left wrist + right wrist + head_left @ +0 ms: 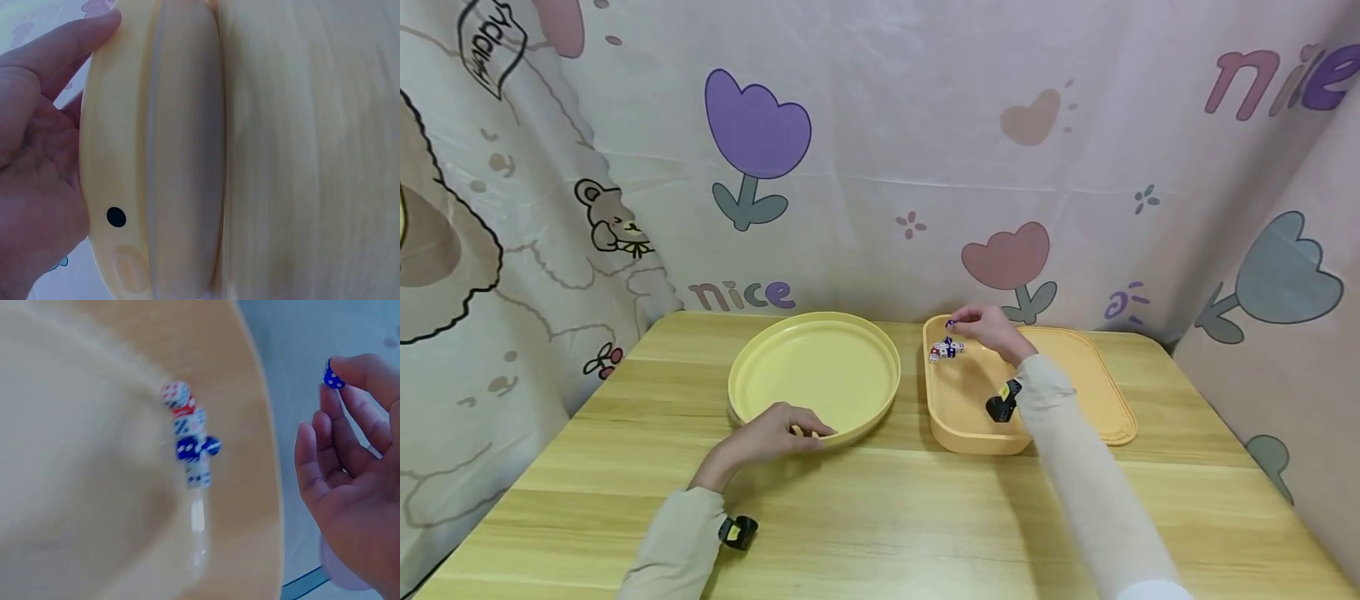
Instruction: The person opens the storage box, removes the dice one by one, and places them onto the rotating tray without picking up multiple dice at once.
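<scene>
At the near rim of a round yellow tray (816, 367), my left hand (778, 437) grips the edge. In the left wrist view the thumb (94, 34) lies against the tray's edge (119, 137), and the other fingers are mostly hidden behind it. Over the far left corner of an orange rectangular box (977, 442), my right hand (996, 331) pinches a blue die (333, 376) with white dots between thumb and fingertips. Several white, blue and red dice (190, 447) lie bunched below it, against the box wall; they look blurred.
An orange lid (1086, 375) lies to the right of the box, partly hidden by the right arm. Both containers stand on a wood-grain table (880, 517). A patterned curtain (880, 167) hangs behind and at the sides of the table.
</scene>
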Motion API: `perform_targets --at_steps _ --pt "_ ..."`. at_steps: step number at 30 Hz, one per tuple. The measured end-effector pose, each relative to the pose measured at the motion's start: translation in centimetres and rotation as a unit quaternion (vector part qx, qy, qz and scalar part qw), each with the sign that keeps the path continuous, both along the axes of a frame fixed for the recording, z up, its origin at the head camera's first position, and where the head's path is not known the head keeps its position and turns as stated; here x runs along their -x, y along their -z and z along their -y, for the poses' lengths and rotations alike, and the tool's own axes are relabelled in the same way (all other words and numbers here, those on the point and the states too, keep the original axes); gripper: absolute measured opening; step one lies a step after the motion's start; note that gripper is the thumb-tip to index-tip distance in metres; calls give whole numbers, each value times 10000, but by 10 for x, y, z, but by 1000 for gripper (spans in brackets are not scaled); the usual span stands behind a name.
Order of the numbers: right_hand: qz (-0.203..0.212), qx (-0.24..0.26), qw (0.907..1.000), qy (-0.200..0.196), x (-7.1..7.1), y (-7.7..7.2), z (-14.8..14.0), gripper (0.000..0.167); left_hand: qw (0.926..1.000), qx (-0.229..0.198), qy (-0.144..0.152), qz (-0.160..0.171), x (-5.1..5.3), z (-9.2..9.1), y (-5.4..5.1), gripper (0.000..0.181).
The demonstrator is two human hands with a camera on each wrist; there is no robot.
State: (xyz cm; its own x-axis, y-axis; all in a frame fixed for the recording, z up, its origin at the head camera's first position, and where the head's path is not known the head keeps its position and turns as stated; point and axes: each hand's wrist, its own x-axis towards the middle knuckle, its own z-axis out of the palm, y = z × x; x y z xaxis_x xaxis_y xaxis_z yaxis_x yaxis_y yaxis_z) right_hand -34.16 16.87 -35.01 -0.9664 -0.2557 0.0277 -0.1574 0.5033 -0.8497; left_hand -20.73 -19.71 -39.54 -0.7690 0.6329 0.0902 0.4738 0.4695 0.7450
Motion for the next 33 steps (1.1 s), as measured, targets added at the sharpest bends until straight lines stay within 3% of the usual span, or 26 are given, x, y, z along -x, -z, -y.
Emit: perform_targets --at_steps 5,12,19,33 --pt "-344 22 9993 130 -11 -14 7 21 10000 37 -3 -77 0 0 -1 18" --pt "-666 429 9962 364 -30 -20 23 17 9999 74 -12 -100 1 1 0 18" --pt "-1255 614 9890 488 -51 -15 41 15 10000 -9 30 -77 0 2 2 18" --pt "-1889 852 9763 630 -84 4 76 13 9998 -39 87 -162 1 -2 3 17"
